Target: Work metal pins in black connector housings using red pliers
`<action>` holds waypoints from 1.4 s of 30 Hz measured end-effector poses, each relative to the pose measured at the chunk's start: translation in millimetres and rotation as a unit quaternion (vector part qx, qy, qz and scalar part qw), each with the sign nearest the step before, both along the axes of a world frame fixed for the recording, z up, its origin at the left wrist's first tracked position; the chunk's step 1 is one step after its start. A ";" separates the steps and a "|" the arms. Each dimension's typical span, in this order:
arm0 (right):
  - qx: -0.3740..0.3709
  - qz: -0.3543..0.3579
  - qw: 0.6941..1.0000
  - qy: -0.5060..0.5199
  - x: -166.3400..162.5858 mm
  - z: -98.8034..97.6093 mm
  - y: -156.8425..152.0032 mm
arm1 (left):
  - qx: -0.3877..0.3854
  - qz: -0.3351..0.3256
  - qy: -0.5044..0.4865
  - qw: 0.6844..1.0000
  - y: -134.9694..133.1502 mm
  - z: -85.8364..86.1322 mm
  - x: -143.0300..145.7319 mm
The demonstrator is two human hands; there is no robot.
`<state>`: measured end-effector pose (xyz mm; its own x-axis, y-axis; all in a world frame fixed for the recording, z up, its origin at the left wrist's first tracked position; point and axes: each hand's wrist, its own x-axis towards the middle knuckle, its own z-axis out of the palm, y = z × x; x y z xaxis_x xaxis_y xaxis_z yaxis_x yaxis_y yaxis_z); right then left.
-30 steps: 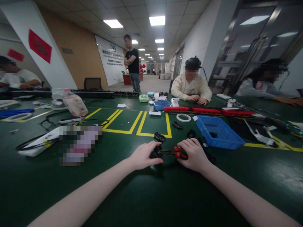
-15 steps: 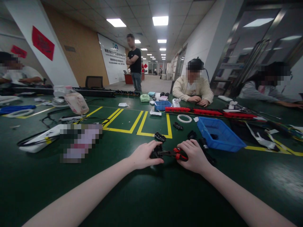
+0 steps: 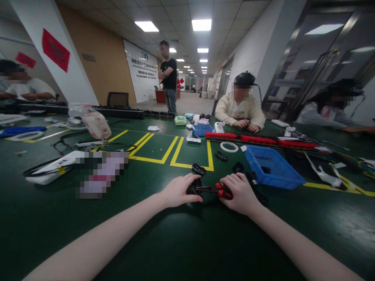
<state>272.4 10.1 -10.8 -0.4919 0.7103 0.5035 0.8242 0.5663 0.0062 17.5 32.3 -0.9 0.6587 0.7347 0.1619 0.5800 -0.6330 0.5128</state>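
Observation:
My left hand (image 3: 178, 190) pinches a small black plastic part (image 3: 193, 188) on the green table (image 3: 187, 242). My right hand (image 3: 239, 191) is wrapped round the red handles of a pair of pliers (image 3: 218, 190), whose dark jaws reach left onto the black part. Both hands rest on the table just in front of me. Another small black part (image 3: 198, 169) lies a little beyond my left hand, and more black pieces (image 3: 238, 167) lie beyond my right hand.
A blue bin (image 3: 272, 167) stands right of my right hand. Yellow tape lines (image 3: 175, 154), a white tape ring (image 3: 229, 146), a red and black power strip (image 3: 258, 138) and cables lie farther off. Three people sit at the table; one stands behind.
My hands stay where they were, still on the black part and the pliers. Only the camera has swung slightly, shifting the scene a little to the right.

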 end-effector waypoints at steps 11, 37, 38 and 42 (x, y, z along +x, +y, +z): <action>0.005 0.011 1.000 0.009 0.6 -0.1 -0.6 | -0.002 -0.006 -0.013 1.000 -0.2 0.7 -0.8; 0.026 0.052 0.998 -0.005 2.0 -0.2 0.9 | 0.029 -0.044 -0.027 0.998 -5.2 0.5 0.2; 0.029 0.053 0.998 -0.006 1.8 -0.5 0.9 | 0.032 -0.046 -0.025 0.998 -5.4 0.9 0.2; 0.036 0.052 0.998 -0.012 1.9 -1.6 1.2 | 0.039 -0.051 -0.014 0.998 -6.7 3.8 0.8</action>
